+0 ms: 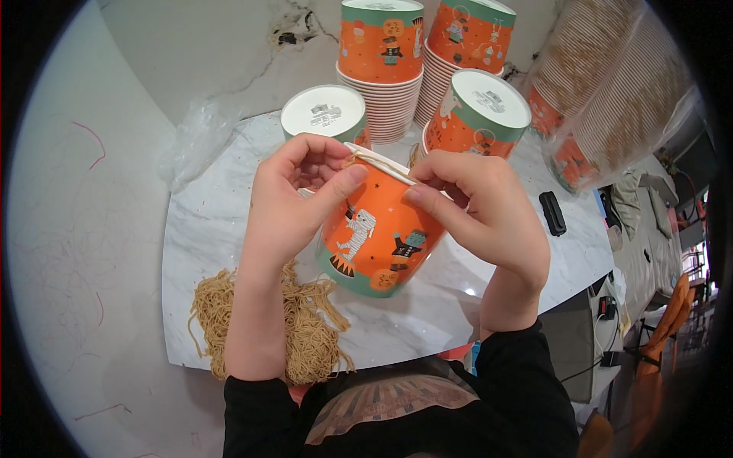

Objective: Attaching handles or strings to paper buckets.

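Note:
An orange paper cup (pixel 382 237) with cartoon figures and a green band is held tilted above the marble table (pixel 206 229), its white rim facing away from me. My left hand (pixel 294 198) grips the cup's left side, thumb pressed on the rim. My right hand (pixel 481 210) grips its right side, fingers pinching a thin tan string (pixel 378 162) that runs across the rim between both hands.
A heap of tan string pieces (pixel 305 336) lies at the table's near left. Stacks of upturned orange cups (pixel 382 69) stand behind, more sit in clear bags (pixel 603 99) at right. A crumpled plastic bag (pixel 195 141) and a black object (pixel 552 213) lie nearby.

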Available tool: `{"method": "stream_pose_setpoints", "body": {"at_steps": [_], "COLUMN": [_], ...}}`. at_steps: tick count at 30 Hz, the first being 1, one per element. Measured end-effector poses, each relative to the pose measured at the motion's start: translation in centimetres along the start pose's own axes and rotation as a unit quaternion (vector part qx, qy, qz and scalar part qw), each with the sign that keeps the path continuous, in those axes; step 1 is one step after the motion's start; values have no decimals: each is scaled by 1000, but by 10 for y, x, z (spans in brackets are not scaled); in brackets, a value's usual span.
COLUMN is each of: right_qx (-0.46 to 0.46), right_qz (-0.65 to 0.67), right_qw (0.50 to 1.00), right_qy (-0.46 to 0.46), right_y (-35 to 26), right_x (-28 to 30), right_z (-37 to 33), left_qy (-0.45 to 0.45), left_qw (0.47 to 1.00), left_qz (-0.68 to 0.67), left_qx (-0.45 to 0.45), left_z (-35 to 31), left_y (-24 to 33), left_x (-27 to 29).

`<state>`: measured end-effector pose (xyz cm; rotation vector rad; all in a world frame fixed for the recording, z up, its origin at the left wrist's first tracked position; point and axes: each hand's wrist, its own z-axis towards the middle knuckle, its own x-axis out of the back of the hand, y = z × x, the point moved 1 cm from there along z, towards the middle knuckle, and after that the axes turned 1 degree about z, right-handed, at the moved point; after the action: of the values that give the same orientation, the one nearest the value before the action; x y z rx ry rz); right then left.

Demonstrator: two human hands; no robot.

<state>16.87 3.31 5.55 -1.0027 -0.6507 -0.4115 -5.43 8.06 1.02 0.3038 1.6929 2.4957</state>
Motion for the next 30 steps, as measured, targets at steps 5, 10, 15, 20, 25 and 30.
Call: {"method": "stream_pose_setpoints", "body": {"at_steps": [5, 10, 15, 20, 25, 30], "right_qx": [25, 58, 74, 66, 59, 46], "right_qz": [-6, -26, -61, -57, -44, -44], "right_qw": [1000, 998, 995, 995, 996, 997], "right_qy": [-6, -9, 38, 49, 44, 37], "right_y": [-6, -8, -7, -3, -5, -7], "right_x": [2, -1, -3, 5, 5, 5], "right_z": [-1, -3, -2, -5, -5, -6], "left_qy": [19, 44, 25, -29, -40, -50], "left_qw": [1000, 994, 999, 998, 996, 997], "left_qz": [20, 94, 39, -55, -75, -50], "left_qx": [12, -41, -4, 26, 19, 37], "left_z": [-1, -3, -4, -3, -6, -6], "left_y": [-3, -4, -9, -3, 3, -1], "left_x": [-2, -5, -1, 5, 7, 9]}}
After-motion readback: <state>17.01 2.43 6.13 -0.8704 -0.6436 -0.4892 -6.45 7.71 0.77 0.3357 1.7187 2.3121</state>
